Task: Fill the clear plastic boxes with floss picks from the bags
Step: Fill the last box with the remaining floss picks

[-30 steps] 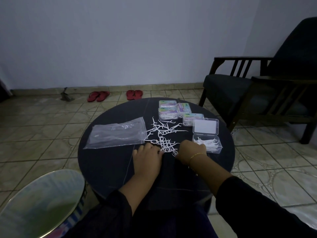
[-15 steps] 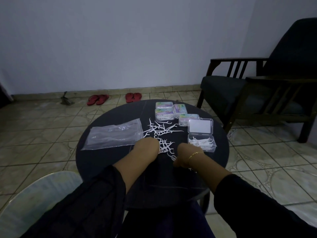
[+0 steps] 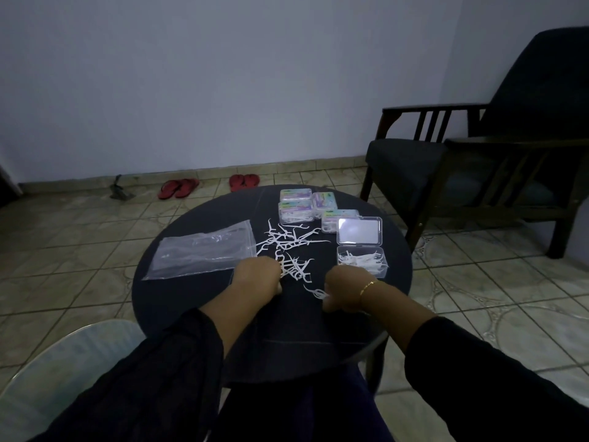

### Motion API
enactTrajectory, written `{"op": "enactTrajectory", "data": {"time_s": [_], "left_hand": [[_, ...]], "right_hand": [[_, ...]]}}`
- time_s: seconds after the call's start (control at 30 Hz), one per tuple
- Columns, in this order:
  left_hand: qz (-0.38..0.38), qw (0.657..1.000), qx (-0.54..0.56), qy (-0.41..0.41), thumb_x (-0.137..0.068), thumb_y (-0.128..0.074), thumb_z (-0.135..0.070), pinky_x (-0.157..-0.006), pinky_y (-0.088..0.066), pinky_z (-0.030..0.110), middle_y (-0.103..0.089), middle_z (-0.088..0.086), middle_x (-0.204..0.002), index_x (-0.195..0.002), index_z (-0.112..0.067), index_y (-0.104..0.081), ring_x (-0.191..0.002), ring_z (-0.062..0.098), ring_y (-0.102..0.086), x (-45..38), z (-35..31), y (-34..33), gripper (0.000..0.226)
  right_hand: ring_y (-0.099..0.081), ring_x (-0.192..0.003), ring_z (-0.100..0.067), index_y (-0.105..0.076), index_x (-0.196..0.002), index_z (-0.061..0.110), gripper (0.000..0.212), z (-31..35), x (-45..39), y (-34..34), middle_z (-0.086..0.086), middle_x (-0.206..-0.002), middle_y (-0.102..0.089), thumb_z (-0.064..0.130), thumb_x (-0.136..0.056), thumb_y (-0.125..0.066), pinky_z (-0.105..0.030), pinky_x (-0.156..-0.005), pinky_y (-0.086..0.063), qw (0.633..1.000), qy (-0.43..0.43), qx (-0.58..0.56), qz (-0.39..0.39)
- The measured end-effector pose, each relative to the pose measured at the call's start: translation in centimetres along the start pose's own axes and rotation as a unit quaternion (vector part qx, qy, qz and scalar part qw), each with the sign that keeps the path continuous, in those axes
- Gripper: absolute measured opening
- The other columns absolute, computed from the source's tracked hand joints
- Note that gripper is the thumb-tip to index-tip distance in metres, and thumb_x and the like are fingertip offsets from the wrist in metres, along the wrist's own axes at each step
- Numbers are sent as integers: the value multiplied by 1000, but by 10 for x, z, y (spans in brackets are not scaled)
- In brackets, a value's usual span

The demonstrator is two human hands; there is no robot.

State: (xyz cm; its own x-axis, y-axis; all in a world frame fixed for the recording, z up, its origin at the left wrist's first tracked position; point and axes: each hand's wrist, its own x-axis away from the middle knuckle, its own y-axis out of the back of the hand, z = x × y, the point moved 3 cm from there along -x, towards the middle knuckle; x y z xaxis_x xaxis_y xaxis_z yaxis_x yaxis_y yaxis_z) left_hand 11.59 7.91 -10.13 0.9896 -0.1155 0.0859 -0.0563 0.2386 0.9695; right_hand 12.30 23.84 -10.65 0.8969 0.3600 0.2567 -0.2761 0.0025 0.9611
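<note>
Gathering the loose floss picks (image 3: 288,247) goes best, I judge, by lining up a small bunch with handles all one way before carrying it to the open clear box (image 3: 361,260), just right of the pile and already partly filled. Left hand (image 3: 258,275) is curled at the pile's near edge, touching picks, though whether it actually grips any I cannot tell. Right hand (image 3: 342,290) is closed, pinching a few picks near that box on the bench (image 3: 178,301), with the emptied bag (image 3: 204,253) left of the pile.
</note>
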Motion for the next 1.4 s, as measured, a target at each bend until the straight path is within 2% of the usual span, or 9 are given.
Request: {"op": "enactTrajectory", "data": {"time_s": [0.07, 0.3, 0.53, 0.73, 0.83, 0.97, 1.17, 1.3, 1.4], "left_hand": [[-12, 1000, 1, -8, -87, -55, -23, -66, -43, 31, -63, 6, -102, -102, -10, -63, -93, 25, -62, -1, 3, -1, 22], [-48, 996, 69, 9, -84, -56, -28, -63, -38, 28, -60, 2, -86, -89, -14, -63, -84, 22, -60, -8, 14, 3, 16], [-56, 989, 134, 26, -79, -54, -24, -54, -34, 24, -48, 0, -62, -69, -18, -58, -65, 19, -51, -22, 6, 20, 12], [-149, 975, 165, -23, -82, -53, -25, -64, -40, 25, -68, 0, -87, -91, -22, -68, -82, 20, -62, -30, -15, 47, 18], [-194, 965, 164, -57, -83, -51, -26, -64, -39, 25, -67, -1, -91, -98, -24, -68, -83, 21, -62, -35, -38, 55, 23], [-200, 963, 143, -111, -88, -50, -28, -63, -35, 26, -66, 0, -97, -102, -20, -69, -89, 23, -62, -46, -78, 57, 24], [-177, 963, 134, -154, -96, -48, -38, -75, -46, 31, -67, 2, -103, -109, -26, -70, -97, 24, -60, -63, -113, 40, 28], [-265, 913, 251, -181, -89, -61, -35, -79, -47, 33, -70, 2, -100, -102, -13, -70, -92, 24, -60, -55, -111, 17, 28], [-311, 886, 323, -120, -83, -67, -33, -87, -44, 36, -66, 2, -116, -115, -12, -68, -105, 25, -57, -44, -106, 0, 38]], "right_hand": [[-58, -78, -24, -57, -69, 15, 23, -6, 2, 7, -1, -69, -52, 34, -80, -64, -32, -69, -49, 1000, 1, -14, -15], [-52, -69, -18, -52, -62, 18, 31, -48, 0, 59, 0, -64, -50, 33, -87, -61, -27, -65, -46, 991, -16, -37, -128], [-57, -91, -18, -69, -86, 21, 30, -70, -21, 55, 1, -89, -63, 45, -92, -52, -36, -89, -43, 991, -47, 38, -118], [-54, -113, -16, -64, -118, 25, 31, -94, -21, 43, 4, -120, -62, 38, -92, -56, -42, -101, -40, 970, -73, -115, -204], [-59, -102, -13, -66, -115, 18, 27, -103, -11, 34, 3, -113, -65, 28, -92, -57, -38, -94, -49, 922, -97, -241, -288], [-61, -91, -12, -69, -109, 18, 22, -108, -1, 15, 2, -101, -68, 23, -91, -57, -39, -86, -53, 879, -123, -287, -360], [-58, -99, -17, -67, -111, 15, 24, -106, 8, -6, -2, -105, -65, 18, -90, -57, -37, -90, -50, 852, -141, -337, -374], [-53, -106, -20, -66, -114, 10, 26, -104, 8, -13, -7, -113, -60, 9, -92, -52, -29, -93, -42, 848, -160, -327, -385], [-51, -107, -19, -66, -116, 12, 28, -101, 5, -18, -7, -115, -58, 11, -93, -49, -26, -93, -39, 847, -176, -320, -387]]}}
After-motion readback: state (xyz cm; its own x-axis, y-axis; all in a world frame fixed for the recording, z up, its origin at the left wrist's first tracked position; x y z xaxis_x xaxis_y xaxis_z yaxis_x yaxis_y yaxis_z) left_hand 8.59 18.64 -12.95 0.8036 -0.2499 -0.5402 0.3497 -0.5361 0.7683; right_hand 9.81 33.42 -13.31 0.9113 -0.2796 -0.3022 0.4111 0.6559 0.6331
